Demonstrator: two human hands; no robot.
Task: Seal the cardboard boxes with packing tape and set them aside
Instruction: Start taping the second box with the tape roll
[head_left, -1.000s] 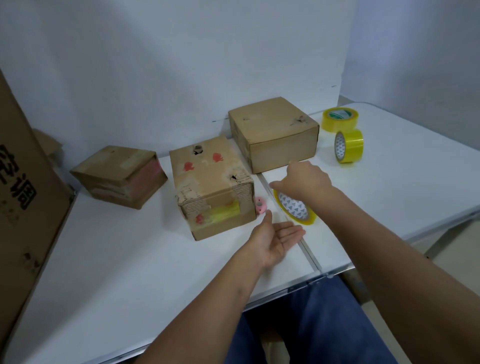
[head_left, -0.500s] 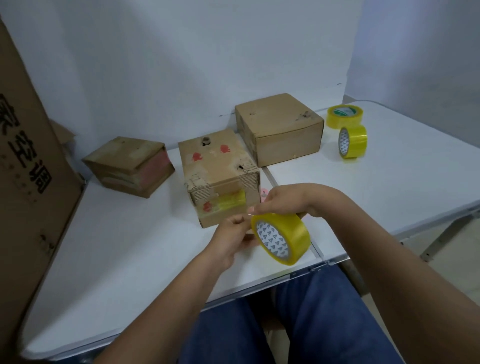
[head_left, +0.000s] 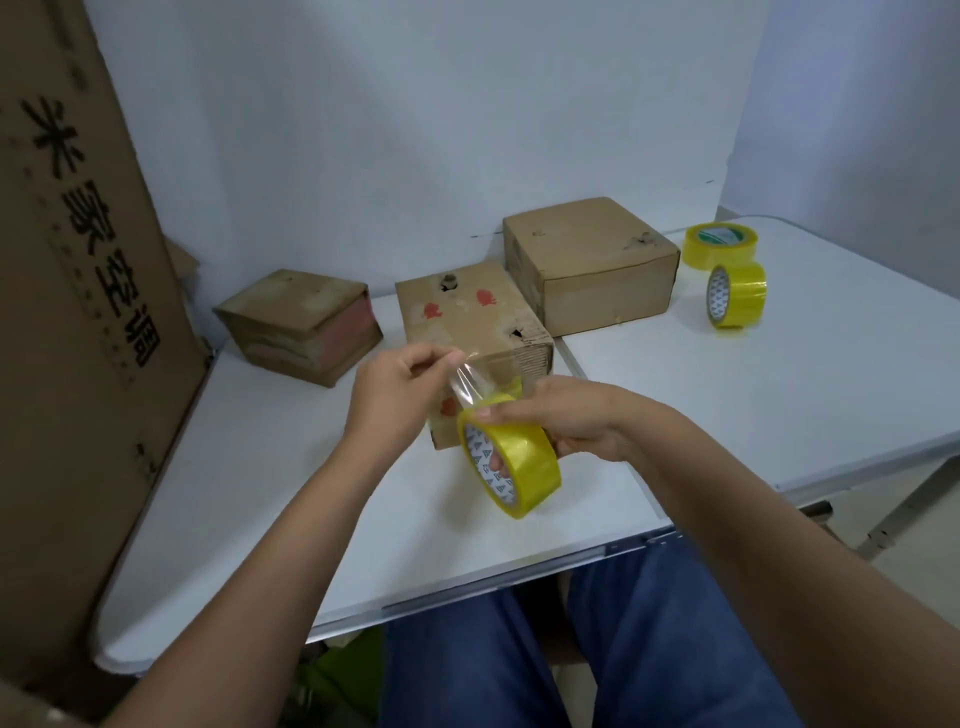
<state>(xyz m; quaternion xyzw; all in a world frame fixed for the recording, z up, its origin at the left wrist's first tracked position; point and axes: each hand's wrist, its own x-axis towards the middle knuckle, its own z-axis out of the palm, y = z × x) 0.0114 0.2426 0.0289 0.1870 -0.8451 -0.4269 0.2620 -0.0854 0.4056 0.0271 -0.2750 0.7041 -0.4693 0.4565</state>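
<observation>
We hold the tape roll in our right hand, fingers curled round it, above the near tabletop. Our left hand pinches the pulled tape strip, fingers together on its free end. The middle box sits just behind both hands. Left box and back box stand well apart. Two spare rolls sit far right. Bare tabletop lies left of the hands; a big carton borders the left edge.
</observation>
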